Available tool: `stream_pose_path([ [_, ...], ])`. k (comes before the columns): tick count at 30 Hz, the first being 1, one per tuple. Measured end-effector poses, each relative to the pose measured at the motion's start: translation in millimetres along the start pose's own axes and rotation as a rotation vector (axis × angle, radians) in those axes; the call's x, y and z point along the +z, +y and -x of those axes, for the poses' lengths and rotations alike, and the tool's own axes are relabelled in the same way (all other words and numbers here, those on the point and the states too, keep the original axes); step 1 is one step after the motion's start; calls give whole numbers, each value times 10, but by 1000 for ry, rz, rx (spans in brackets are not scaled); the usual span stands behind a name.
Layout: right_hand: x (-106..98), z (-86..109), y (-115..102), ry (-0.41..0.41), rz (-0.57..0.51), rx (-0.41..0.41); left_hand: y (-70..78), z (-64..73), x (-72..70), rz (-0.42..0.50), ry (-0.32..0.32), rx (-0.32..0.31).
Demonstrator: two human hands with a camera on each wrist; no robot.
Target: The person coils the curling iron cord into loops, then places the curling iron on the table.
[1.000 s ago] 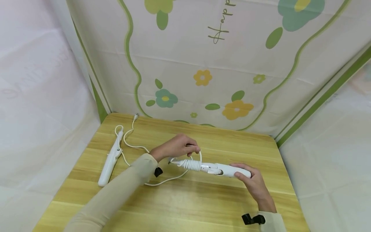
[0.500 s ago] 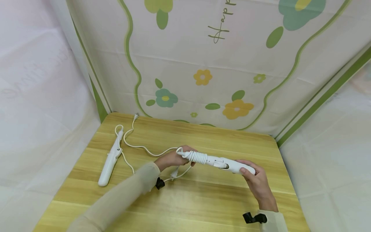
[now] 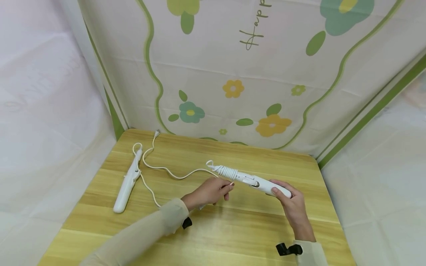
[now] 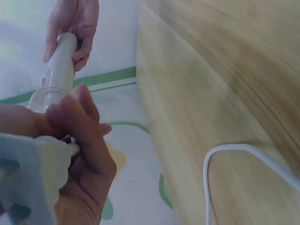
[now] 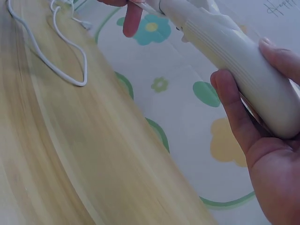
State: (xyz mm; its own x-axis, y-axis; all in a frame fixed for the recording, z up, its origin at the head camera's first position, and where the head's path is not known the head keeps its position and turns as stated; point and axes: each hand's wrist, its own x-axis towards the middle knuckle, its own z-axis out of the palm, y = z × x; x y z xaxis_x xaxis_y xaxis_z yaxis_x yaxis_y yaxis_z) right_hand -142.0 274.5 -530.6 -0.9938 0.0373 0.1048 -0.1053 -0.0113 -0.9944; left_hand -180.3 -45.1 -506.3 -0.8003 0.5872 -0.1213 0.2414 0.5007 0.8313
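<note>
My right hand (image 3: 294, 207) grips the wide, rounded end of a white curling iron (image 3: 266, 184), raised and tilted, its narrow end pointing left. Several turns of white cord (image 3: 227, 172) are wound tightly round that narrow part, with a small loop at its tip. Just below the coil, my left hand (image 3: 210, 191) pinches the cord between thumb and fingers. In the right wrist view the fingers and thumb (image 5: 281, 58) lie on opposite sides of the smooth white body. The left wrist view shows the curled left fingers (image 4: 86, 133) in front of the iron.
A second white curling iron (image 3: 128, 181) lies at the left of the wooden table (image 3: 253, 236), its cord looped about it. Loose cord (image 3: 173, 176) trails across the table, and a plug (image 3: 156, 133) lies by the back edge. A flowered cloth (image 3: 199, 74) hangs behind.
My left hand has gone from above the coil, round behind it, to below and in front, carrying the cord. The curling iron's narrow end has risen; the right hand keeps its grip.
</note>
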Motion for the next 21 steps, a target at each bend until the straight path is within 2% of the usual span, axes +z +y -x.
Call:
stream_pose_path([
  [7, -16, 0, 37, 45, 100, 40, 90, 81, -2, -225, 0, 52],
  [12, -42, -3, 48, 66, 154, 57, 168, 135, -76, -301, 0, 96],
  [17, -74, 4, 68, 24, 140, 69, 219, 163, -221, -380, 12, 120],
  [21, -93, 13, 66, -49, 191, 57, 273, 176, -383, -492, 25, 183],
])
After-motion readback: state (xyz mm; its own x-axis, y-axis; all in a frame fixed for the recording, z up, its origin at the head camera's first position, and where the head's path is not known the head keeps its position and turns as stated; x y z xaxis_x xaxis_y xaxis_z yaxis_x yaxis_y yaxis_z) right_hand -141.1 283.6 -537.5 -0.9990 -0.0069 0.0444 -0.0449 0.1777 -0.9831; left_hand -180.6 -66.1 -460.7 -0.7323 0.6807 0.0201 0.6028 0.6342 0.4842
